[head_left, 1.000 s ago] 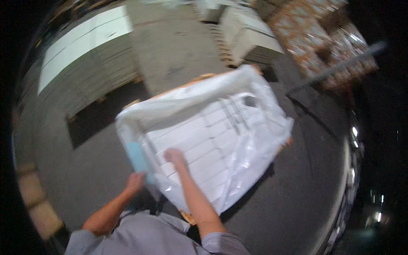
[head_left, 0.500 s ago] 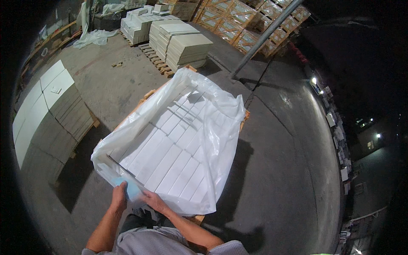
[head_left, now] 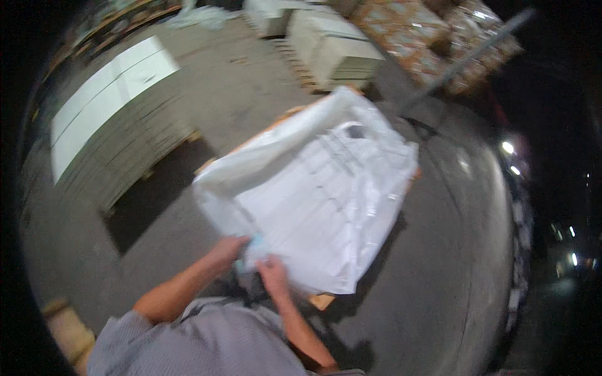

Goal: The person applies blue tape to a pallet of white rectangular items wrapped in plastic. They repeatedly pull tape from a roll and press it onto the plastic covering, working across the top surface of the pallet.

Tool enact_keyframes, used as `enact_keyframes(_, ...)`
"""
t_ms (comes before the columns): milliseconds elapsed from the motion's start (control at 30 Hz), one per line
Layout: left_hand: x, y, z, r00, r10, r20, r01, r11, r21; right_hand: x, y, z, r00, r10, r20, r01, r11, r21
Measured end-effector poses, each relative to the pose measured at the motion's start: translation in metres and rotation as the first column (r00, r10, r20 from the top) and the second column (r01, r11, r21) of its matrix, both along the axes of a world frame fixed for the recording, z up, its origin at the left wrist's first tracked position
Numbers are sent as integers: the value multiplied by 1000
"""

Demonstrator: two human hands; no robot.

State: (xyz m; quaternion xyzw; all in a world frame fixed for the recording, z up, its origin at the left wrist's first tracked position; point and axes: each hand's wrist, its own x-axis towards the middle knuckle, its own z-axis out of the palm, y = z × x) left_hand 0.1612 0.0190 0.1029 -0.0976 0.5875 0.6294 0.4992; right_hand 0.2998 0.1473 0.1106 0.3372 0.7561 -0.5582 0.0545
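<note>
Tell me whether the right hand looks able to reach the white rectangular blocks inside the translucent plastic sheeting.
Probably yes: the right hand is at the near edge of the translucent plastic sheeting, and the white rectangular blocks just beyond look uncovered, though blur hides detail.

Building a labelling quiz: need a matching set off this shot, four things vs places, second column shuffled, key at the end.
Things:
1. Plastic
2. Blue patch
3. Pole
4. Shirt

Places:
A. Beside the left grip
B. At the picture's lower edge
C. Around the white blocks
D. Slanting across the upper right

Pairs: 1-C, 2-A, 3-D, 4-B
</note>
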Motion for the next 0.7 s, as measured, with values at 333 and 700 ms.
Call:
enact_keyframes(333, 20, 21, 40, 998, 56, 1, -56, 998, 8, -1, 18, 37, 919, -82, -387, 139, 983, 122)
enact_keyframes(700, 82, 67, 7, 983, 158, -99, -168, 979, -112, 38, 79, 18, 902, 273, -334, -110, 894, 434)
